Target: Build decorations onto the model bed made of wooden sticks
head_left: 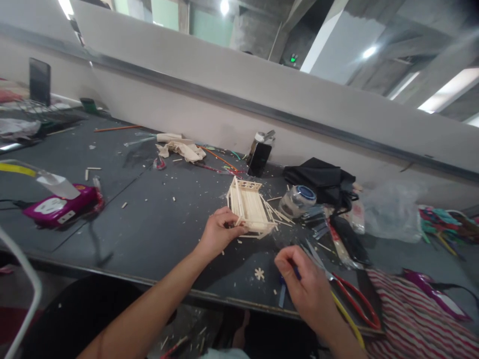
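My left hand [220, 232] pinches the near left corner of a small frame of pale wooden sticks [254, 209], which rests on the dark tabletop. To the right and nearer the table's front edge is my right hand [303, 284], its fingers curled together; what they hold, if anything, is too small to make out. A dark blue object with a flat blade-like end [282, 294] shows partly behind that hand. Between the hands and the edge lies a small star-shaped piece of sticks [259, 273]. Red-handled scissors [355, 299] lie just right of my right hand.
Behind the frame stand a propped phone [259, 159] and a clear jar with a blue lid [298, 199]. A black bag [318, 174] and another phone [350, 239] lie at right, near striped cloth [407, 309]. A purple power strip [62, 205] sits at left. Loose sticks are scattered about.
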### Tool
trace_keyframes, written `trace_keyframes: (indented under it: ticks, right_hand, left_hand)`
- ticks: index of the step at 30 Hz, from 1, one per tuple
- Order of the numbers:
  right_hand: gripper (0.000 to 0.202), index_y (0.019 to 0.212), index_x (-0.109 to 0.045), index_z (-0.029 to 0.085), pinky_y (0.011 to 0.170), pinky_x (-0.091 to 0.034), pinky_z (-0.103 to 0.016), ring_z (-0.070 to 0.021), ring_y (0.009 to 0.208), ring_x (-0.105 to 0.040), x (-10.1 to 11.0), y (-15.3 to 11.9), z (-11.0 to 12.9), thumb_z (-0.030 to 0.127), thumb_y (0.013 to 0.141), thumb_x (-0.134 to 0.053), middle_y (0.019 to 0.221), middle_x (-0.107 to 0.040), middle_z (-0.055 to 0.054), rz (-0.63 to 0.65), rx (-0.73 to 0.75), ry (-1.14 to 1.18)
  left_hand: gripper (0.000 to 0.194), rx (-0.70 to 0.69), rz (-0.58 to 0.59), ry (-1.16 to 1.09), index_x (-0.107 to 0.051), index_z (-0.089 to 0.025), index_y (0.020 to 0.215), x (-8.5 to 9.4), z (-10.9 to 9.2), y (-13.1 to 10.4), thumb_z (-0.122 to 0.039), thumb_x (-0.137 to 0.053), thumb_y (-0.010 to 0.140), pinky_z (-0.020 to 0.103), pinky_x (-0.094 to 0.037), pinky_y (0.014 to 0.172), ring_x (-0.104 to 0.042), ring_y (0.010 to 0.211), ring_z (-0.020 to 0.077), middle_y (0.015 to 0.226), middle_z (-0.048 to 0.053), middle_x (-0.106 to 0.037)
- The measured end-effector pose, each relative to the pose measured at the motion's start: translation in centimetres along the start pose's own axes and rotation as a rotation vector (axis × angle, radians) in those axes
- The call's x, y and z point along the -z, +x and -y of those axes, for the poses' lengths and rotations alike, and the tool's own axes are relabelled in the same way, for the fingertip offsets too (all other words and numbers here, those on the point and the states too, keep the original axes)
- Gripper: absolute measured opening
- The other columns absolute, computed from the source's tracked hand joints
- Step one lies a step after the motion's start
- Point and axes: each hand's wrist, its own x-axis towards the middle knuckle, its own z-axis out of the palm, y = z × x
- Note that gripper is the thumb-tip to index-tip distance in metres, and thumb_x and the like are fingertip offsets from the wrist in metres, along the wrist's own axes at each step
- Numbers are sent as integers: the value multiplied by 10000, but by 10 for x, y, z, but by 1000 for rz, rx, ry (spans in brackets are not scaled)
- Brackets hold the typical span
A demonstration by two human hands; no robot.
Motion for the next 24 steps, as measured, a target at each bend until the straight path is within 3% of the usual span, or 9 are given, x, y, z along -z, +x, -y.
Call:
trace_keyframes:
  ticks: [11,16,24]
  right_hand:
    - [254,749,-490,220,553,-385,-237,-131,561,-544,-15,-34,-18,327,963,-407,612,-536,33,-4,-121,12]
    - [308,682,-448,221,520,-371,-225,-119,507,-507,-20,-37,-19,300,973,-383,558,-491,43,-126,-123,2]
    - [113,844,-537,220,687,-448,-240,-144,715,-591,-30,-31,-12,202,934,-470,760,-610,-1,-190,-22,74]
  left_hand:
    - [66,-7,23,-8,-734,-199,706,1,1,0,-238,-771,667,231,-330,568,-432,616,102,675,-22,-500]
    - [54,1,19,-14,-734,-205,702,1,0,0,-235,-769,674,226,-326,558,-425,606,99,672,-24,-501]
    - [49,2,36,26,-749,-215,733,2,-1,0,-223,-762,686,228,-319,565,-418,609,99,671,-26,-486]
